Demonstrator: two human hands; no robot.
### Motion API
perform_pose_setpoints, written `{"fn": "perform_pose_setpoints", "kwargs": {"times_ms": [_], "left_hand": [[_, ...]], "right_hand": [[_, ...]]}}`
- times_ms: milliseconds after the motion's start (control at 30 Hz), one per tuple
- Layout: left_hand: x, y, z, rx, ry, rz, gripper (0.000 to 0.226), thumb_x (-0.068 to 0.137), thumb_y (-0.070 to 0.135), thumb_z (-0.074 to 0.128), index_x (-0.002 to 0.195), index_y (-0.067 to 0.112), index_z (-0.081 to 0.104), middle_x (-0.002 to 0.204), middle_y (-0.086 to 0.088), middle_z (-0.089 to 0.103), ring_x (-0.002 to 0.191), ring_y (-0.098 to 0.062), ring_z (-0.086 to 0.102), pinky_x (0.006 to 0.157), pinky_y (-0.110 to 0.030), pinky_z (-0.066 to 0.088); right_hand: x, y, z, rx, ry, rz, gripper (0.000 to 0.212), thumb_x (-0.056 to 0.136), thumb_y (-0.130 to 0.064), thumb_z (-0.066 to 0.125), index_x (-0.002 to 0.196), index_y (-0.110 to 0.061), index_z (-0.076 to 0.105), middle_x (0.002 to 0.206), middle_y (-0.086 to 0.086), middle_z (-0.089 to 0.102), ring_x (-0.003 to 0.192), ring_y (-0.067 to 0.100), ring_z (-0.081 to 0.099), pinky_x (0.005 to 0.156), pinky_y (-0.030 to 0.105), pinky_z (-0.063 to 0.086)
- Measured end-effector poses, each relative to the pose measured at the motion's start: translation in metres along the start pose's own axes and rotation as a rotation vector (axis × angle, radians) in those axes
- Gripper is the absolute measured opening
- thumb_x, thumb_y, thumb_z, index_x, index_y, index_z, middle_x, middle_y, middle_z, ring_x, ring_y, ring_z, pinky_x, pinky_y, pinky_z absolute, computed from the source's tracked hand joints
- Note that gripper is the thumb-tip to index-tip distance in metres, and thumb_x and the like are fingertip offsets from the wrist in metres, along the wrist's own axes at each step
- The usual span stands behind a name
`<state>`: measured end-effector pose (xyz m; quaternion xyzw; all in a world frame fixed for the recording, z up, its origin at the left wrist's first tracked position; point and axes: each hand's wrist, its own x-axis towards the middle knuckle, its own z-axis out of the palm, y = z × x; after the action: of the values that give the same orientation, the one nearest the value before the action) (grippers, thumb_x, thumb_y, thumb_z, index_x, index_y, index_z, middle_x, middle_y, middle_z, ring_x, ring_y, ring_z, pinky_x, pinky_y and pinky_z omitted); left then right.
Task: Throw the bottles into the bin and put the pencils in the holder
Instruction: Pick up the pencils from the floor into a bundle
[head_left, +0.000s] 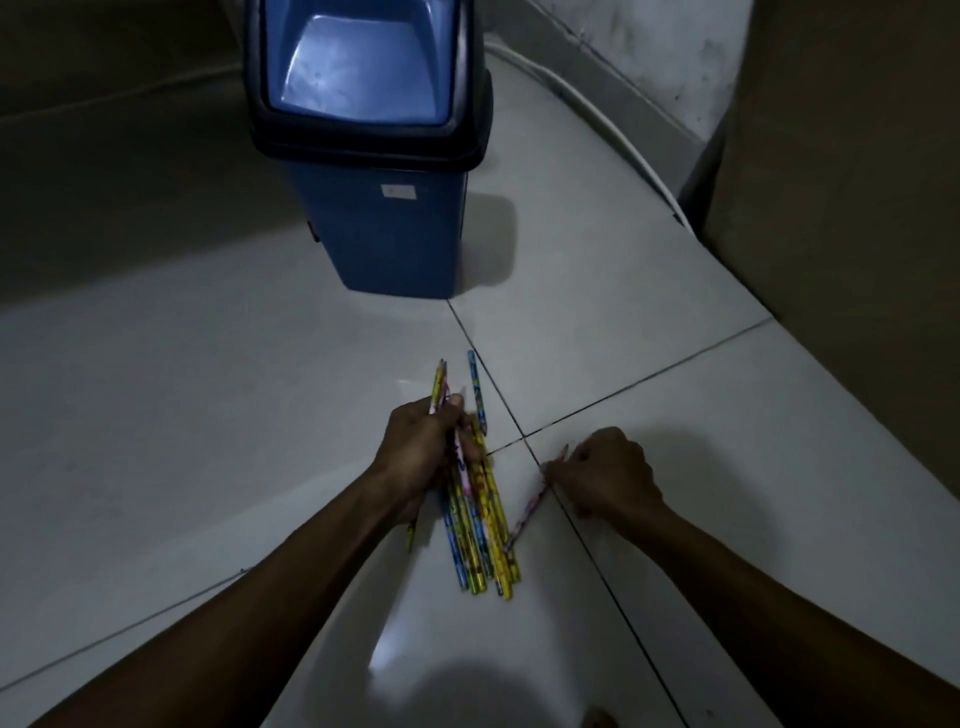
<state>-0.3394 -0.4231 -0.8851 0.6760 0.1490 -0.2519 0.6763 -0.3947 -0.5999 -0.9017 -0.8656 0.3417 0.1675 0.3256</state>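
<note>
A bundle of several colourful pencils (480, 525), mostly yellow and blue, is gripped in my left hand (423, 452) just above the white tiled floor. Their ends stick out past the fist towards the bin and back towards me. My right hand (605, 475) pinches one pink patterned pencil (527, 512) that slants down to the floor beside the bundle. The blue bin (387, 228) with a black rim and a blue swing lid stands upright on the floor ahead of my hands. No bottles and no holder are in view.
White floor tiles (649, 332) with dark grout lines cross under my hands. A brown panel or piece of furniture (841, 182) stands at the right. A white cable (613, 130) runs along the base of the grey wall behind the bin.
</note>
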Motion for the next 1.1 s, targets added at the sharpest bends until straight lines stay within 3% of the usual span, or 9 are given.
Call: {"fn": "perform_pose_setpoints", "kwargs": {"times_ms": [100,200,333,500,633,767,833,967,1100], "left_hand": [[-0.005,-0.001,-0.003,0.079,0.041,0.026,0.037,0.102,0.027,0.047,0.074,0.006,0.058,0.055,-0.011,0.056,0.034,-0.013,0.048,0.033,-0.015,0.029],[-0.007,-0.003,-0.003,0.037,0.090,0.030,0.032,0.102,0.026,0.046,0.082,0.004,0.057,0.058,-0.009,0.048,0.040,-0.014,0.045,0.034,-0.015,0.034],[-0.005,-0.006,-0.006,-0.041,0.129,0.016,0.029,0.102,0.026,0.046,0.082,0.009,0.058,0.061,-0.004,0.047,0.056,-0.020,0.044,0.049,-0.025,0.039],[-0.010,-0.003,-0.006,-0.140,-0.001,-0.061,0.019,0.097,0.026,0.056,0.087,0.010,0.056,0.052,0.002,0.034,0.042,-0.013,0.028,0.043,-0.021,0.024],[-0.014,-0.006,-0.006,-0.046,-0.106,-0.048,0.026,0.086,0.028,0.072,0.071,0.010,0.061,0.049,-0.002,0.043,0.036,-0.012,0.032,0.038,-0.018,0.027],[-0.019,-0.008,-0.012,-0.101,-0.059,-0.082,0.030,0.092,0.021,0.064,0.066,0.008,0.058,0.046,-0.002,0.047,0.030,-0.009,0.035,0.035,-0.014,0.028],[-0.018,-0.008,-0.022,-0.128,0.018,-0.095,0.032,0.096,0.025,0.058,0.070,0.007,0.059,0.052,-0.007,0.053,0.029,-0.010,0.038,0.034,-0.014,0.030],[-0.013,-0.010,-0.052,-0.179,0.144,-0.117,0.036,0.098,0.031,0.053,0.071,0.007,0.057,0.048,-0.007,0.055,0.029,-0.013,0.041,0.032,-0.015,0.030],[-0.012,-0.018,-0.070,-0.108,0.245,-0.101,0.035,0.098,0.033,0.053,0.077,0.006,0.060,0.041,-0.004,0.048,0.031,-0.013,0.041,0.032,-0.017,0.033]], "right_hand": [[-0.003,0.008,0.005,0.030,-0.059,0.055,0.058,0.057,-0.060,0.079,0.076,-0.006,0.069,0.064,0.009,0.069,0.054,0.019,0.066,0.049,0.022,0.043],[-0.006,0.005,0.006,0.107,-0.083,0.089,0.037,0.065,-0.036,0.084,0.072,-0.003,0.068,0.048,0.004,0.062,0.036,0.012,0.059,0.039,0.016,0.039],[-0.004,0.000,-0.002,0.274,-0.087,0.125,0.022,0.071,-0.017,0.068,0.075,0.005,0.069,0.058,0.017,0.069,0.044,0.027,0.067,0.043,0.032,0.057],[-0.015,-0.021,-0.009,0.471,-0.120,-0.093,0.019,0.085,-0.015,0.061,0.074,-0.002,0.068,0.060,0.014,0.072,0.046,0.025,0.068,0.044,0.024,0.050],[-0.038,-0.044,0.010,0.454,-0.261,-0.305,0.017,0.087,-0.018,0.066,0.073,-0.007,0.068,0.060,0.014,0.069,0.048,0.022,0.065,0.048,0.028,0.053],[-0.048,-0.048,0.027,0.484,-0.339,-0.385,0.018,0.083,-0.020,0.073,0.068,-0.012,0.070,0.058,0.011,0.069,0.047,0.020,0.064,0.052,0.029,0.053],[-0.044,-0.044,0.032,0.410,-0.278,-0.346,0.021,0.078,-0.029,0.078,0.065,-0.015,0.071,0.060,0.006,0.071,0.051,0.017,0.066,0.056,0.029,0.055],[-0.033,-0.028,0.037,-0.046,0.021,-0.276,0.029,0.073,-0.045,0.077,0.068,-0.019,0.064,0.075,-0.004,0.068,0.077,0.019,0.068,0.067,0.027,0.052],[-0.034,-0.023,0.042,-0.144,-0.041,-0.246,0.040,0.069,-0.055,0.077,0.077,-0.021,0.059,0.084,-0.001,0.065,0.082,0.021,0.065,0.069,0.028,0.047]]}}
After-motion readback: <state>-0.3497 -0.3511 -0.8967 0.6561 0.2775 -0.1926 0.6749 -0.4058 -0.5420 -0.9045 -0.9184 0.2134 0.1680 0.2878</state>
